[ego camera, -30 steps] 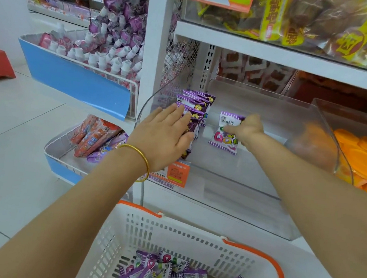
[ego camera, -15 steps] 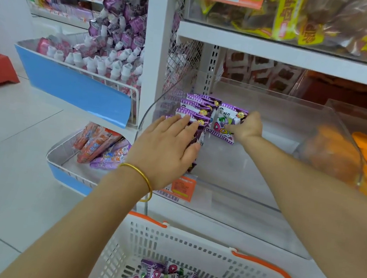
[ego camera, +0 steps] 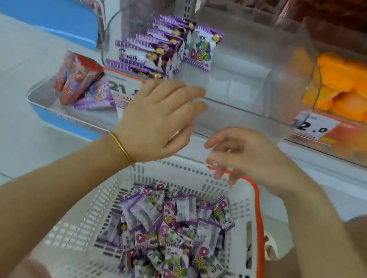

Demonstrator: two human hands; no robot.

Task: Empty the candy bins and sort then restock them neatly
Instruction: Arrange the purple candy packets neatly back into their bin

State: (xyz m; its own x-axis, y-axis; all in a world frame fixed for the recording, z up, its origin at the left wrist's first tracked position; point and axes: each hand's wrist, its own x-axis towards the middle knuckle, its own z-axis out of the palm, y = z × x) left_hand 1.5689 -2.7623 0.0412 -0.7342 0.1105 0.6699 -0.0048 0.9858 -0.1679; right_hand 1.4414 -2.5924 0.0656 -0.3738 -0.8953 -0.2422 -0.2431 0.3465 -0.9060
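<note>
Hovering at centre, the left hand [ego camera: 157,121] lies flat, palm down, fingers straight and close together, holding nothing. A bracelet [ego camera: 122,148] circles its wrist. The hand sits just in front of the bin [ego camera: 256,62] at 12 o'clock; whether it touches the front lip cannot be told. Just beside it, at 3 o'clock, the right hand [ego camera: 252,156] is blurred, its fingers loosely curled and pointing down, also empty, over the far rim of the basket [ego camera: 173,172].

The basket fills 6 o'clock and holds a loose heap of packs [ego camera: 166,229], purple and jumbled. In the bin's 9 o'clock side, a row [ego camera: 156,50] of the same purple packs stands on edge, front to back. One more pack [ego camera: 203,47] stands upright against the row's far end, on its 3 o'clock side. The remainder of the bin floor is bare.

At 2 o'clock lie orange goods [ego camera: 357,91] above a price tag [ego camera: 315,127]. At 9 o'clock, red packs [ego camera: 76,77] lean in a low tray [ego camera: 41,100].
</note>
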